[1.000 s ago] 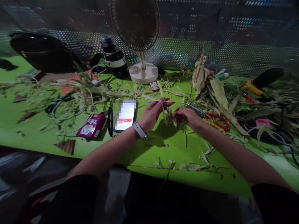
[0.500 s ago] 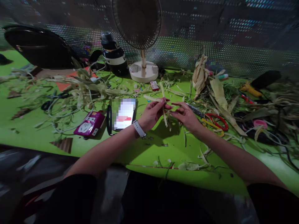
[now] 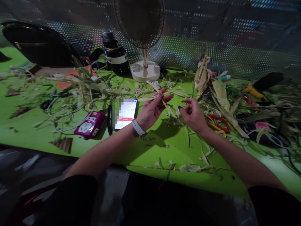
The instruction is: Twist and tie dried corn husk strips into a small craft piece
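Between the thumb and fingers of my left hand (image 3: pixel 152 113) is a pale corn husk strip (image 3: pixel 167 107), its lower end hanging toward the right. My right hand (image 3: pixel 194 116) is just to the right, its fingers curled in a pinch near a frayed husk end. Whatever lies in that pinch is too small to make out. A phone (image 3: pixel 126 114) with a lit screen lies to the left of my left hand. Scissors with red and yellow handles (image 3: pixel 219 122) lie beyond my right wrist, partly covered by it.
Husk scraps (image 3: pixel 94 88) litter the green table (image 3: pixel 141 157). A purple power socket (image 3: pixel 90 125) with a white cable is at the left. Behind stand a fan (image 3: pixel 145 70), a dark bottle (image 3: pixel 116 58) and a black bag (image 3: pixel 39 45). A bundled husk figure (image 3: pixel 202 73) stands at the right.
My hands have moved apart, the right one drawing back and curling its fingers. The strip in my left hand has tilted from near upright to slanting down to the right.
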`<action>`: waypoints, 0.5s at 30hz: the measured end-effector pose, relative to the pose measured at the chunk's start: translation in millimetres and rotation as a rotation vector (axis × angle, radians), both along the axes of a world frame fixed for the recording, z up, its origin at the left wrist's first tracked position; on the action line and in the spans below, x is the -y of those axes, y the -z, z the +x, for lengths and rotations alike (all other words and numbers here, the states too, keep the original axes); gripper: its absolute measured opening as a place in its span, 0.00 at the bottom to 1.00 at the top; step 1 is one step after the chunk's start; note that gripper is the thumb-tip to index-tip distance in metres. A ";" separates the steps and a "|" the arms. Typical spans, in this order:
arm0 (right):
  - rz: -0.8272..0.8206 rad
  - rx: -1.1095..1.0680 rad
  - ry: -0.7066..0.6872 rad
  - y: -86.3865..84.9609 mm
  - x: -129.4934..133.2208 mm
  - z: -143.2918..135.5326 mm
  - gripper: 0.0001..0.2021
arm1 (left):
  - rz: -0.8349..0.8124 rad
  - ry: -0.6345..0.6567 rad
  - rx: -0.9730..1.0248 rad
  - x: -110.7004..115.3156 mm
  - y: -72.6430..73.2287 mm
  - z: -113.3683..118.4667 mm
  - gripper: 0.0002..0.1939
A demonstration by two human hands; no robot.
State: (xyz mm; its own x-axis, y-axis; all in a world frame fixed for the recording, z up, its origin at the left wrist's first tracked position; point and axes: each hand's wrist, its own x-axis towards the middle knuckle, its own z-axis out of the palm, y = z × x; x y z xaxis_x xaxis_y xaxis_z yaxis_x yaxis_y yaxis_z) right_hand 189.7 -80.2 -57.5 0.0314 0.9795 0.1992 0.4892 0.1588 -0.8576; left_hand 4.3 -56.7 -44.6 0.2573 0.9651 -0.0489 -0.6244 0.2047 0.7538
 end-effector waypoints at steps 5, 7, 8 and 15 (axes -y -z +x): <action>-0.276 -0.209 -0.417 -13.1 27.7 -19.5 0.17 | -0.021 0.066 -0.053 9.9 11.1 10.8 0.11; -0.324 -0.254 -0.429 -13.1 30.6 -22.9 0.17 | -0.009 0.070 -0.057 10.7 12.7 12.0 0.11; -0.325 -0.248 -0.427 -12.3 30.3 -23.3 0.17 | 0.003 0.064 -0.058 10.4 12.7 11.8 0.11; -0.237 -0.076 -0.513 -3.5 22.0 -16.7 0.16 | 0.015 0.047 -0.094 5.3 9.3 5.8 0.05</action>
State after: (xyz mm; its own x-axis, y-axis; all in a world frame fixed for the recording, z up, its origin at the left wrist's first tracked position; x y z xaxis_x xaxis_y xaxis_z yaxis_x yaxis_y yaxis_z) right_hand 173.0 -102.2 -53.9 -0.4546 0.8906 -0.0122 0.3354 0.1584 -0.9287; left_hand 10.1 -62.1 -54.0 0.2971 0.9529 -0.0611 -0.5404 0.2206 0.8120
